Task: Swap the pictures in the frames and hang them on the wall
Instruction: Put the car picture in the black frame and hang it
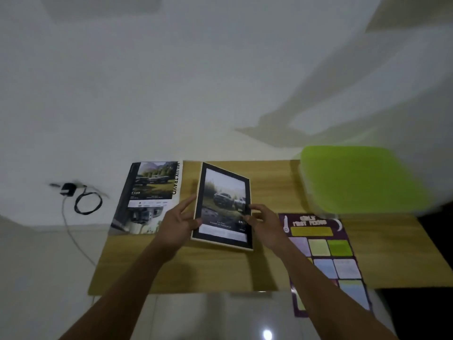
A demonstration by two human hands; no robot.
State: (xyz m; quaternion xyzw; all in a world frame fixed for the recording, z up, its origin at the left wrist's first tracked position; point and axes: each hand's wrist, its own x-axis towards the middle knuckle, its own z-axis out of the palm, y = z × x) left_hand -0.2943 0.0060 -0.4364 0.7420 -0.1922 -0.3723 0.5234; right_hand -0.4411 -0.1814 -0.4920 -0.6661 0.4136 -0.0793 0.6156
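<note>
A black picture frame [224,204] with a pale wooden edge and a car picture inside is held tilted above a wooden table [220,268]. My left hand [180,223] grips its lower left edge, the index finger stretched along the side. My right hand [261,223] pinches its right edge. To the left, a loose car poster [149,197] lies flat, partly over the table's left edge. A purple poster [326,256] with coloured squares lies at the right, hanging over the front edge.
A green plastic lid or box [360,180] sits at the table's back right. A black charger with a coiled cable [81,197] hangs on the white wall at the left. White wall fills the view above the table.
</note>
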